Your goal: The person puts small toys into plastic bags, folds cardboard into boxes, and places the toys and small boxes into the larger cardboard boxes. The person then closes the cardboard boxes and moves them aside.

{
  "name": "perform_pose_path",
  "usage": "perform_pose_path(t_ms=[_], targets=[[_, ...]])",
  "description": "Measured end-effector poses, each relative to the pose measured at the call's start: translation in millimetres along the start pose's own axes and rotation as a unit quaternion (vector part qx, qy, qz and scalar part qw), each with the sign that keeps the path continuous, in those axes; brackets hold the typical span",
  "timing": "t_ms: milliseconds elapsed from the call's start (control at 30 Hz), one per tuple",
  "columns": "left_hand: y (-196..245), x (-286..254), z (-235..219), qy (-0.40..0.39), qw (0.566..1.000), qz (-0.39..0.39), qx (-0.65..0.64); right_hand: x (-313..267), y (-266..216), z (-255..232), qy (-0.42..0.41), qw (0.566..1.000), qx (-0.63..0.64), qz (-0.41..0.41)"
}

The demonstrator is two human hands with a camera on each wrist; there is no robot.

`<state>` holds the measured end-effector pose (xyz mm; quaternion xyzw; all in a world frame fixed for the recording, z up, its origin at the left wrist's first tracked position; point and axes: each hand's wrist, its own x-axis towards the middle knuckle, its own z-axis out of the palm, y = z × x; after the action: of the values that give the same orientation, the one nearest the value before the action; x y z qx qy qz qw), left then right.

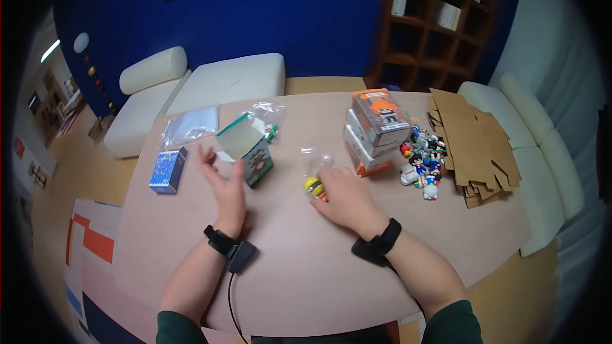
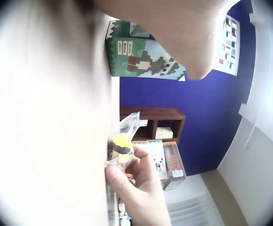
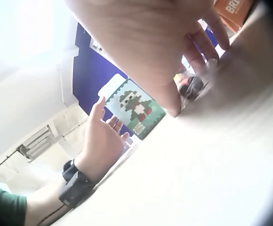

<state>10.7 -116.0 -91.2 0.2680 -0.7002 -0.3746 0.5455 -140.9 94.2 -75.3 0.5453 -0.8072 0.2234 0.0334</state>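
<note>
My right hand (image 1: 350,200) pinches a small yellow-and-black toy figure (image 1: 312,186) in a clear plastic bag (image 2: 131,123), low over the table. The thumb and fingers are on either side of it in the left wrist view, and the bag's loose end sticks out past the toy. My left hand (image 1: 224,188) is raised with its fingers spread, holding nothing, just left of a green box (image 1: 260,162). That box stands with its top flaps up; a pixel-style character (image 3: 135,106) is printed on its side.
A blue box (image 1: 167,171) and clear plastic bags (image 1: 191,124) lie on the left of the table (image 1: 287,267). Stacked boxes (image 1: 382,121), a cluster of small figures (image 1: 424,162) and flattened cardboard (image 1: 478,140) occupy the right. A small green-and-white item (image 1: 271,132) lies behind the green box.
</note>
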Motion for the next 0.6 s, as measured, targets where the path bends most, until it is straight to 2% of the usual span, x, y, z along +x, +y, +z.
perform_pose_path(t_ms=[33, 67, 100, 133, 167, 200, 233, 267, 300, 333, 367, 400, 433, 500, 567, 600], targets=[[6.5, 0.8, 0.9, -0.011, 1.0, 0.004, -0.003, -0.9, -0.7, 3.8, 0.009, 1.0, 0.013, 0.007], [17.1, 1.2, 1.0, 0.033, 0.998, 0.055, -0.029, -1.2, -5.9, -3.4, -0.02, 0.999, 0.016, 0.021], [26.7, 0.1, 1.5, 0.076, 0.99, 0.106, -0.055, -0.7, -7.1, -7.9, -0.015, 0.999, 0.018, 0.032], [33.9, -3.5, 0.0, 0.066, 0.99, 0.11, -0.058, 1.4, -8.2, -11.4, -0.048, 0.973, 0.206, 0.091], [39.7, -8.0, -5.8, 0.001, 0.987, 0.162, -0.02, 3.0, -8.5, -13.1, -0.077, 0.907, 0.389, 0.139], [42.0, -12.3, -13.2, -0.059, 0.975, 0.214, 0.021, 3.7, -4.9, -10.4, -0.072, 0.906, 0.393, 0.137], [37.9, -22.8, -15.9, -0.139, 0.974, 0.174, -0.051, 4.2, 1.3, -4.8, -0.09, 0.792, 0.584, 0.155], [43.6, -30.7, -10.4, -0.217, 0.959, 0.132, -0.122, 4.4, 4.9, -2.5, -0.104, 0.638, 0.746, 0.162], [54.2, -38.1, -3.7, -0.26, 0.951, 0.091, -0.139, 4.1, 6.5, -2.4, -0.101, 0.636, 0.749, 0.155], [66.8, -47.1, 6.6, -0.28, 0.94, -0.04, -0.191, 2.4, 7.5, -2.1, -0.101, 0.589, 0.79, 0.134], [81.4, -51.6, 15.0, -0.302, 0.926, -0.099, -0.203, 0.0, 7.2, -1.9, -0.103, 0.54, 0.828, 0.115], [74.8, -56.4, 20.4, -0.301, 0.926, -0.115, -0.199, -3.7, 4.5, -4.1, -0.107, 0.517, 0.839, 0.131], [66.2, -59.4, 24.7, -0.298, 0.925, -0.131, -0.196, -5.1, 4.5, -0.6, -0.113, 0.516, 0.839, 0.131], [56.8, -63.1, 27.1, -0.285, 0.924, -0.156, -0.203, -4.8, 6.0, 7.6, -0.13, 0.554, 0.805, 0.168], [50.8, -60.9, 25.8, -0.277, 0.92, -0.179, -0.211, -4.0, 3.2, 11.7, -0.132, 0.569, 0.794, 0.166], [47.8, -58.0, 23.9, -0.307, 0.903, -0.203, -0.221, -3.7, 1.3, 13.7, -0.133, 0.583, 0.784, 0.165]])
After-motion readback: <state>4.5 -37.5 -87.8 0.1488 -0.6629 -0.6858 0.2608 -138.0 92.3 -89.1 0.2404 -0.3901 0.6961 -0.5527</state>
